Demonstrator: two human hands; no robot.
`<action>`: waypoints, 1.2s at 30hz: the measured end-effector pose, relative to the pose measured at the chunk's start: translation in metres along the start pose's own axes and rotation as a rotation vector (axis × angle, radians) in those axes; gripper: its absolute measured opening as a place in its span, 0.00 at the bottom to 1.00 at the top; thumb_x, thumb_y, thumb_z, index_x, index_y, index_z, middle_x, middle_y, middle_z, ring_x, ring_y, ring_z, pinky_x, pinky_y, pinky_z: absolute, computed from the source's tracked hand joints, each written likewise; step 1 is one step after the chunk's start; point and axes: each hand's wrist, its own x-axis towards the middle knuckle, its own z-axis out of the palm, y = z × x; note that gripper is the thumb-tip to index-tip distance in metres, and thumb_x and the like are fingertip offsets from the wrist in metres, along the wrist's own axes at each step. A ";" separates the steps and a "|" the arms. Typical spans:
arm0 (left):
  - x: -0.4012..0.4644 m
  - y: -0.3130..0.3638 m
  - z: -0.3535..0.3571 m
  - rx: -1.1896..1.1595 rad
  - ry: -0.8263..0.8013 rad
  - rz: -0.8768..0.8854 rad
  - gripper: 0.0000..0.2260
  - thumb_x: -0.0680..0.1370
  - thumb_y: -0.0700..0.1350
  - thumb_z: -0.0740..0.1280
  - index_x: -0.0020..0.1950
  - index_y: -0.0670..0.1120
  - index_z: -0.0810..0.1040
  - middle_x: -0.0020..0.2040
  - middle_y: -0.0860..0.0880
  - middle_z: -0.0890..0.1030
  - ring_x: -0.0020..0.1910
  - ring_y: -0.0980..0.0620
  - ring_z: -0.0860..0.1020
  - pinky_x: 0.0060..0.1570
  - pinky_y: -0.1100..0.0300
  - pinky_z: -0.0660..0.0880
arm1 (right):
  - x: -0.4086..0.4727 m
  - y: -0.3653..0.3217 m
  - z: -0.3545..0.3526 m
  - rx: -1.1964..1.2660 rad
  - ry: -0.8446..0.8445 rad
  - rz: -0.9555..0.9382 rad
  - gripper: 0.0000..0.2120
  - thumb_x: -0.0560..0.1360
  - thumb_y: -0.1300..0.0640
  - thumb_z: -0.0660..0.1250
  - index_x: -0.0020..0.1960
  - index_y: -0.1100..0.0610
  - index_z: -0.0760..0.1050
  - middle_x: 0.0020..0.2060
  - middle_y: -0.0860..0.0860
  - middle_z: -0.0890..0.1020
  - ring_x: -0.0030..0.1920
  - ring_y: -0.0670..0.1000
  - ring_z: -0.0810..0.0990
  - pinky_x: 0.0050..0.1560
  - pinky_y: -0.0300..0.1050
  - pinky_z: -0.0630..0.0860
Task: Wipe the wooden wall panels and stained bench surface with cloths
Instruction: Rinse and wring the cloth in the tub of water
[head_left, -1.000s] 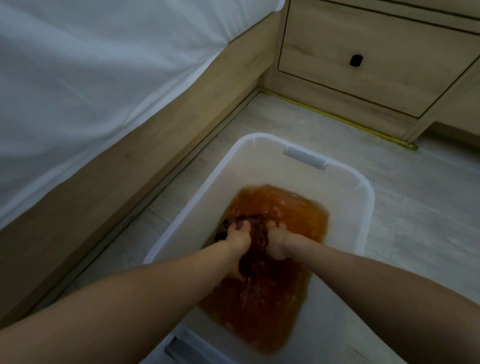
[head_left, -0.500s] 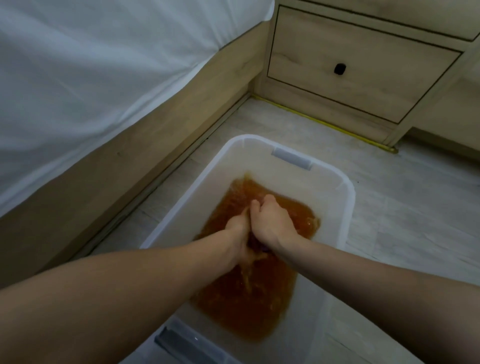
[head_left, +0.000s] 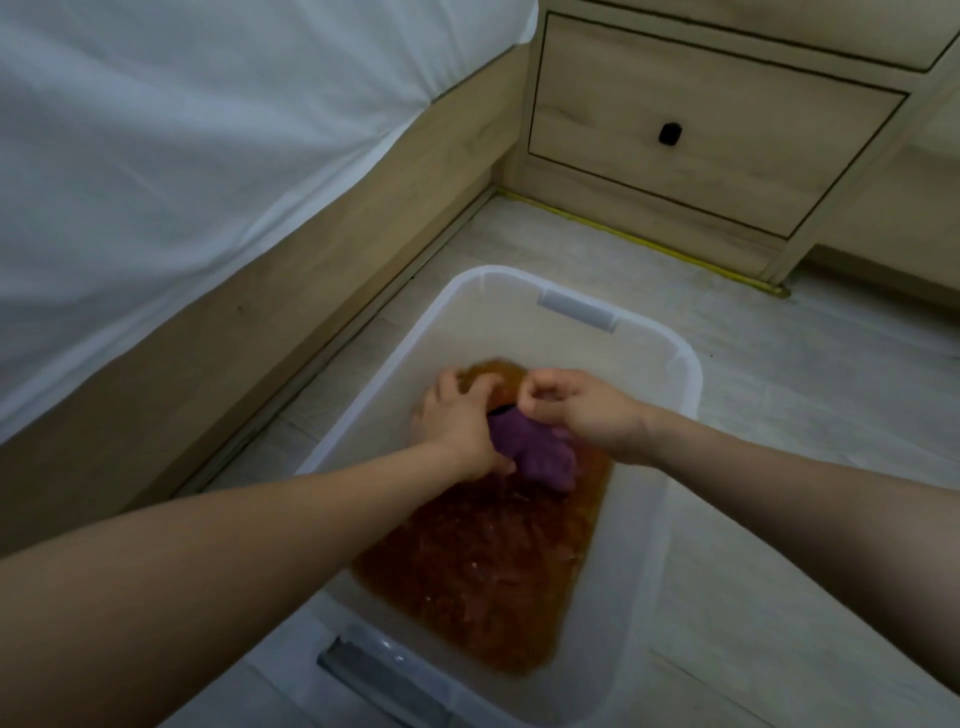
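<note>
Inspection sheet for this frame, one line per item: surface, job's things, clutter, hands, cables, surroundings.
Surface: pale plank floor.
Job's things: purple cloth, held above orange-brown water in a clear plastic tub.
Clutter: nothing seen.
Hands: left hand and right hand both grip the cloth.
Cables: nothing seen.
Surroundings: white sheet over wooden bed frame; wooden drawer with dark knob; yellow strip along its base.

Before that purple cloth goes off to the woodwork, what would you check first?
1. Both hands hold the purple cloth: ok, left hand and right hand grip it.
2. Cloth lifted out of the brown water: ok.
3. Cloth wrung enough: cannot tell.
4. Drips would land inside the clear plastic tub: ok, cloth is over it.
5. Water clean enough for wiping: not ok, it looks murky brown.
</note>
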 end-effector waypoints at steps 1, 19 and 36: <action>0.002 0.002 -0.005 0.036 0.016 0.110 0.36 0.65 0.55 0.77 0.70 0.55 0.66 0.70 0.45 0.60 0.69 0.42 0.62 0.67 0.50 0.64 | 0.000 -0.006 0.000 0.153 0.029 -0.028 0.14 0.76 0.71 0.60 0.36 0.57 0.69 0.31 0.50 0.71 0.33 0.44 0.70 0.34 0.35 0.65; 0.020 0.005 -0.008 -0.868 0.241 -0.133 0.13 0.79 0.37 0.60 0.63 0.43 0.66 0.60 0.38 0.74 0.60 0.39 0.74 0.63 0.45 0.70 | 0.022 0.012 -0.008 -0.500 0.188 0.451 0.37 0.65 0.54 0.77 0.65 0.59 0.60 0.59 0.58 0.70 0.59 0.60 0.73 0.55 0.50 0.74; 0.028 -0.005 0.046 -1.008 -0.194 -0.488 0.28 0.77 0.66 0.54 0.75 0.59 0.57 0.75 0.45 0.60 0.70 0.40 0.65 0.66 0.44 0.67 | 0.043 0.031 0.046 -0.272 -0.118 0.564 0.27 0.78 0.61 0.60 0.74 0.49 0.56 0.66 0.58 0.71 0.58 0.60 0.76 0.47 0.48 0.79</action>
